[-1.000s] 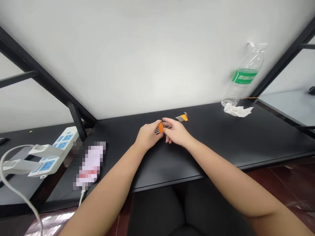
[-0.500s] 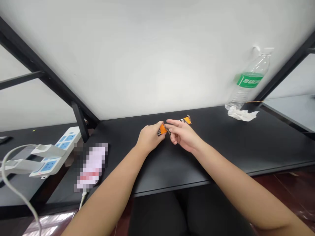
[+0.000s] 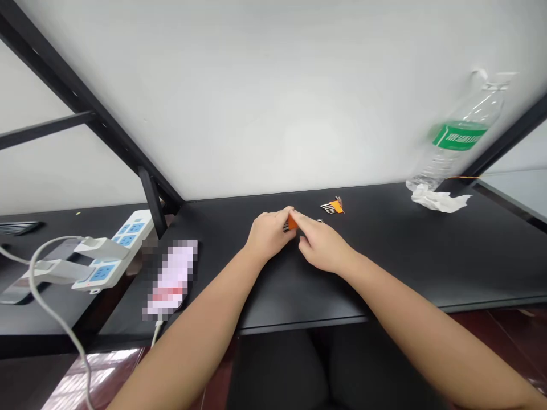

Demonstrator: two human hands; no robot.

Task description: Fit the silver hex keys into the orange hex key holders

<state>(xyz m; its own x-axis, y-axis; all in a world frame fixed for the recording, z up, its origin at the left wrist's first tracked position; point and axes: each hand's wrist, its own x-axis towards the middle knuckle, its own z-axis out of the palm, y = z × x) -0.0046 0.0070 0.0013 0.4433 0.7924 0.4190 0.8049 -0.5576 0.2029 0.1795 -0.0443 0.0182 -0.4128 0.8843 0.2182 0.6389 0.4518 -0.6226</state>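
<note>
Between thumb and fingers, my left hand (image 3: 268,234) grips an orange holder (image 3: 293,222) with thin metal keys in it, just above the black table (image 3: 299,296). The fingertips of my right hand (image 3: 323,245) touch the holder's right end and partly cover it; its thumb is bent below, and what its fingers hold, if anything, is hidden. A small metal piece shows just behind my right hand. Farther back lies a second orange holder (image 3: 337,206) with several metal keys, untouched.
At the back right, a clear bottle with a green label (image 3: 459,135) leans by the wall, with crumpled white tissue (image 3: 440,200) before it. On the left are a blurred-out phone-like item (image 3: 173,279), a white power strip (image 3: 123,245) with plugs and cables, and black frame bars.
My right hand has turned palm down, its fingers now against the held holder. The second holder is now fully visible. The whole view has shifted slightly.
</note>
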